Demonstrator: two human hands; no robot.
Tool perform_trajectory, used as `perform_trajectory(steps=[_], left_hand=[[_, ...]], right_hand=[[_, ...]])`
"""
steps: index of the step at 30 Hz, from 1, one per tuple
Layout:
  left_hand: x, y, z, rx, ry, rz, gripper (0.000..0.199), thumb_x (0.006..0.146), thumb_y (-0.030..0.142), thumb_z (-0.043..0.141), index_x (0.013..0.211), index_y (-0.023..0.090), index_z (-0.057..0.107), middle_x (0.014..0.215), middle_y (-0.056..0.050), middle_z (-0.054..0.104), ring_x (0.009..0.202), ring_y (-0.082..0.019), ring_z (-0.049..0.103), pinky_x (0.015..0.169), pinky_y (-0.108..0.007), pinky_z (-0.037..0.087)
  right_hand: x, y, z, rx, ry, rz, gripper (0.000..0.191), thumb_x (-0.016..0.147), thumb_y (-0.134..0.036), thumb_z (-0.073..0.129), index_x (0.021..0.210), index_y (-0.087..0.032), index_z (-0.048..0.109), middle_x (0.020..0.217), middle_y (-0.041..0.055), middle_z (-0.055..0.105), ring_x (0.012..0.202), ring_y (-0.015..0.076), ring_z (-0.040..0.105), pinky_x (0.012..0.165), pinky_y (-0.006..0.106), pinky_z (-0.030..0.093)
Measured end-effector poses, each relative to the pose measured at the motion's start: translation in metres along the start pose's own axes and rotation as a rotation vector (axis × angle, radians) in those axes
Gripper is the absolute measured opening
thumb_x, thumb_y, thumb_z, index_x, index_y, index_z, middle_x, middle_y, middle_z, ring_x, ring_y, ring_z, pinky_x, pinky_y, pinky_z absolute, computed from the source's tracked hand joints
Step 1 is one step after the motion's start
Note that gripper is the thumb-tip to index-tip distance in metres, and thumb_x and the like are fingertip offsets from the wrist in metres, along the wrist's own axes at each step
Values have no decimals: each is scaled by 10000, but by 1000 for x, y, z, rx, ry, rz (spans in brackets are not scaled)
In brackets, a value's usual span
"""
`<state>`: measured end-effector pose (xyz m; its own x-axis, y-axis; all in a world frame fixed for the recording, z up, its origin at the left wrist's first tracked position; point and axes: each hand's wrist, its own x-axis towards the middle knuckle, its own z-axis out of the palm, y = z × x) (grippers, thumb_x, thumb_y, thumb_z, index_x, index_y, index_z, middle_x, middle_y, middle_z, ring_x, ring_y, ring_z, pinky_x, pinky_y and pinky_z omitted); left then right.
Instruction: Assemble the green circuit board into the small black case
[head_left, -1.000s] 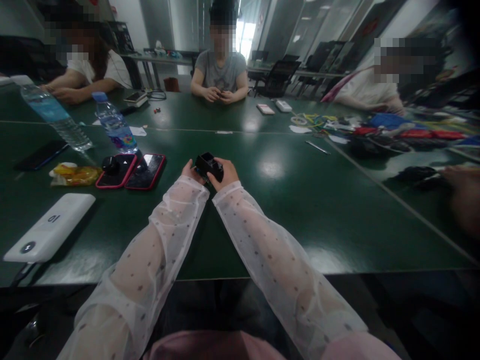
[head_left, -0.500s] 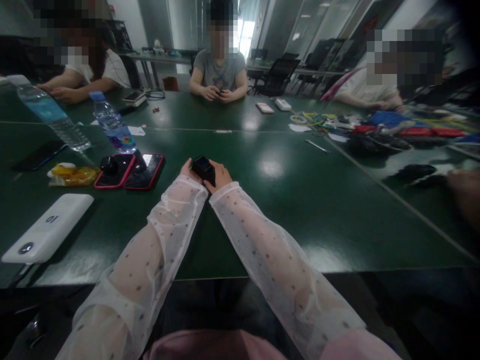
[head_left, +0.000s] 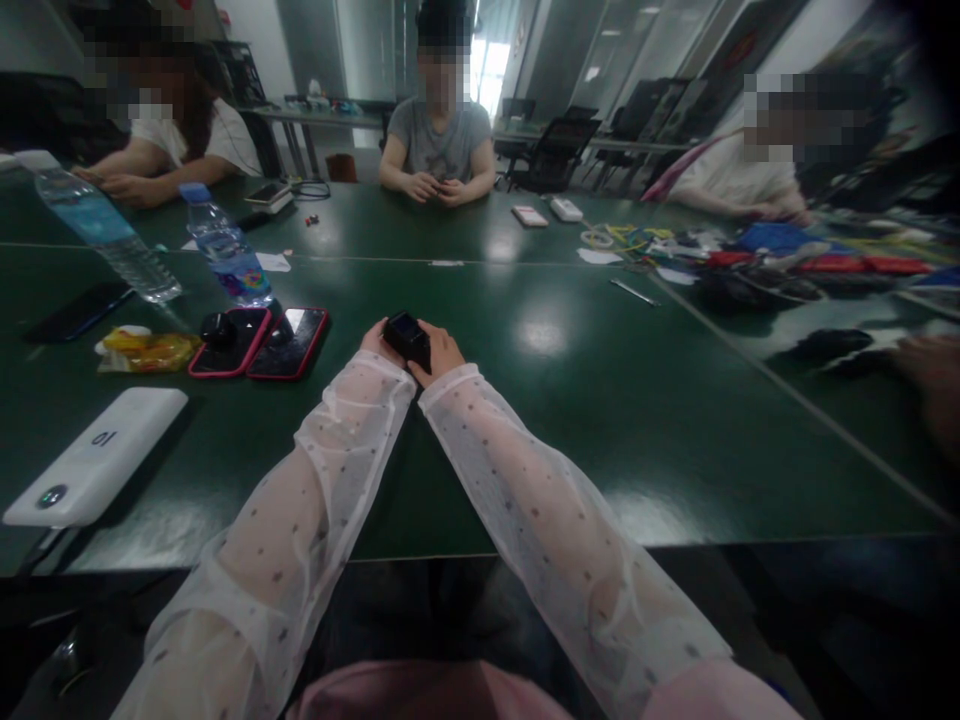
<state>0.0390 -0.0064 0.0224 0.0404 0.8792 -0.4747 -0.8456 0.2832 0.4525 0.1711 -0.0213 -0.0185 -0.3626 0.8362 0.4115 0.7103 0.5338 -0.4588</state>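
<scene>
Both of my hands hold a small black boxy device with a dark screen on top (head_left: 407, 337), at the middle of the green table (head_left: 570, 440). My left hand (head_left: 376, 342) grips it from the left, its fingers partly hidden behind it. On the other side my right hand (head_left: 444, 352) is closed around its right edge, thumb toward me. Left of my hands lie two phones in red cases: one face up (head_left: 288, 343), the other (head_left: 244, 345) with a small black object (head_left: 217, 329) on it.
Water bottles (head_left: 225, 250) (head_left: 105, 230), a yellow packet (head_left: 150, 350) and a white power bank with a cable (head_left: 101, 455) are at the left. Cables and a blue bundle (head_left: 780, 238) pile up at the right. Several people sit around the table; one faces me (head_left: 439, 150).
My hands and the black device keep the same place. At the right edge, another person's blurred hand has shifted slightly, and the person seated at the far right has moved their head a little.
</scene>
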Motion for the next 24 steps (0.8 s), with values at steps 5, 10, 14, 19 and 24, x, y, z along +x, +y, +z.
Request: perform_trajectory(steps=[5,10,14,19,24], left_hand=[[3,-1,-1,-4,-15,3,395,952,323,430,1224,99,608,727,-70,691,699,-213,665,850,-333,511],[7,-1,-2,20,-14,10,379,957,332,421,1184,104,623,697,-55,682,674,-199,665,892,-336,511],[5,-1,-3,21,-57,-7,390,958,340,426,1195,95,616,741,-71,695,750,-212,689,948,-355,495],[3,-1,-2,4,-59,-10,406,944,338,453,1215,83,616,797,-93,713,837,-228,698,964,-357,486],[2,-2,-2,4,-33,7,393,947,333,453,1203,83,617,740,-76,698,773,-210,686,939,-329,494]], right_hand=[[1,1,0,9,-14,15,747,807,-280,605,1463,-110,290,1399,213,440,1282,340,449,1005,516,461],[2,3,2,-12,-15,4,767,803,-285,612,1465,-87,281,1392,217,438,1301,329,432,1040,496,443],[2,3,4,-10,-3,7,767,800,-281,620,1464,-95,284,1391,217,443,1290,334,442,1039,505,441],[1,3,2,-7,-6,10,765,801,-292,619,1465,-112,285,1394,212,446,1286,344,451,1036,522,437],[0,0,-2,-11,-23,8,758,815,-299,611,1466,-99,278,1397,228,444,1300,351,444,1029,527,442]])
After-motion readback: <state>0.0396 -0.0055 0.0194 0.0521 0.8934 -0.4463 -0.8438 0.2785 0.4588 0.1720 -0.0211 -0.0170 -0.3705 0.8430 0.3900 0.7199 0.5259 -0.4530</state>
